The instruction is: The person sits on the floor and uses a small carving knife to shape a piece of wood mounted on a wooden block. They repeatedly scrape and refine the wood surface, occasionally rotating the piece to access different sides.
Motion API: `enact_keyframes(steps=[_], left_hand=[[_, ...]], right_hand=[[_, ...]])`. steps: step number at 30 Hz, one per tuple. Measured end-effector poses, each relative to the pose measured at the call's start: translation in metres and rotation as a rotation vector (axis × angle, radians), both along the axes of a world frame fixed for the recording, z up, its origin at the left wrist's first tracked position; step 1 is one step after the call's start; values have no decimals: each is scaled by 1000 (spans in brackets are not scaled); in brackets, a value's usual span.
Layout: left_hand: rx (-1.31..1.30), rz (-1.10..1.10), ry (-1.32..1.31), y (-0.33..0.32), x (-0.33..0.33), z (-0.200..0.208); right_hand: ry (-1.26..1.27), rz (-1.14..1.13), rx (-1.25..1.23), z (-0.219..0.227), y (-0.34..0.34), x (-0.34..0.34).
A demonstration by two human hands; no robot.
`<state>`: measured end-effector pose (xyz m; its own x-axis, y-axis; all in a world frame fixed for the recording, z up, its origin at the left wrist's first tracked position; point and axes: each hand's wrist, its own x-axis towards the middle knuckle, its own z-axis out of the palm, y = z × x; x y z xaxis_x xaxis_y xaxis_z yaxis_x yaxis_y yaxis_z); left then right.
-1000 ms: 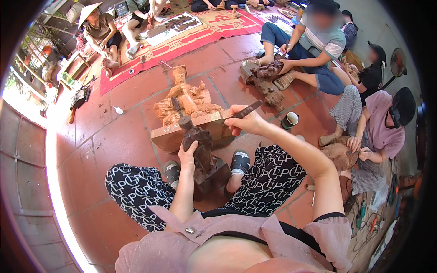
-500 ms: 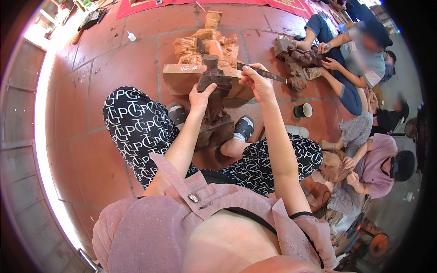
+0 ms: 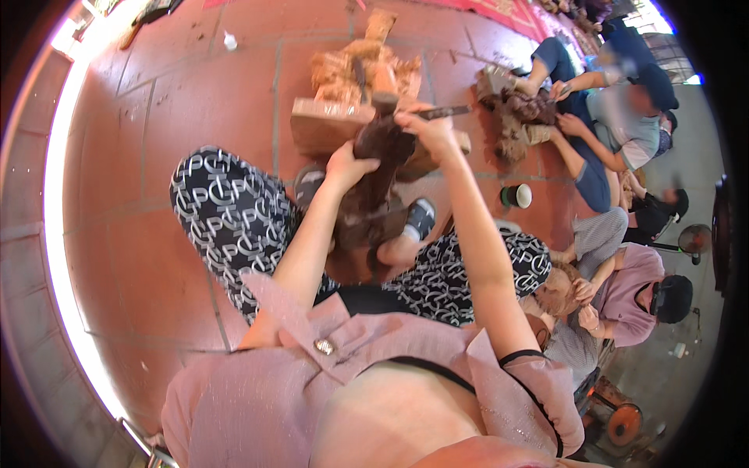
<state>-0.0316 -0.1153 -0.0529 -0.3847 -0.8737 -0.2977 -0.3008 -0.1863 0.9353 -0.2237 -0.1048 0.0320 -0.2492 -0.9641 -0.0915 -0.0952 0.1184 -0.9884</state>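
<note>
Brn statue (image 3: pixel 386 148), held, R of L hand (image 3: pixel 349 167)

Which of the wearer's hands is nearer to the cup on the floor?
Right. In view, the right hand, holding a tool, is up and left of the cup; the left hand, gripping the statue, is farther left.

The floor (image 3: pixel 117 288) is made of large red-brown tiles, which have greyish joints between them and some small dark marks. On the left side stands a grey panelled wall (image 3: pixel 23 327), and a very bright strip of light (image 3: pixel 59 273) runs along its foot, with strong glare at the upper left. A red rug (image 3: pixel 530 22) with a pale pattern lies at the far edge, while a fan (image 3: pixel 694 239) stands at the right, where the background is dull grey.
</note>
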Motion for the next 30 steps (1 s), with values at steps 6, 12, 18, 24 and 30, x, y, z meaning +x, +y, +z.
enact_keyframes(steps=[6, 12, 18, 24, 30], left_hand=[[-373, 154, 166, -24, 7, 82], [-423, -116, 146, -58, -34, 133], [-419, -327, 20, -62, -48, 149], [-806, -289, -59, -69, -60, 136], [-793, -428, -97, -80, -60, 143]], right_hand=[[393, 9, 87, 2, -13, 4], [684, 26, 189, 31, -18, 22], [601, -9, -153, 31, -9, 35], [828, 35, 108, 26, -22, 27], [766, -123, -55, 18, -16, 32]])
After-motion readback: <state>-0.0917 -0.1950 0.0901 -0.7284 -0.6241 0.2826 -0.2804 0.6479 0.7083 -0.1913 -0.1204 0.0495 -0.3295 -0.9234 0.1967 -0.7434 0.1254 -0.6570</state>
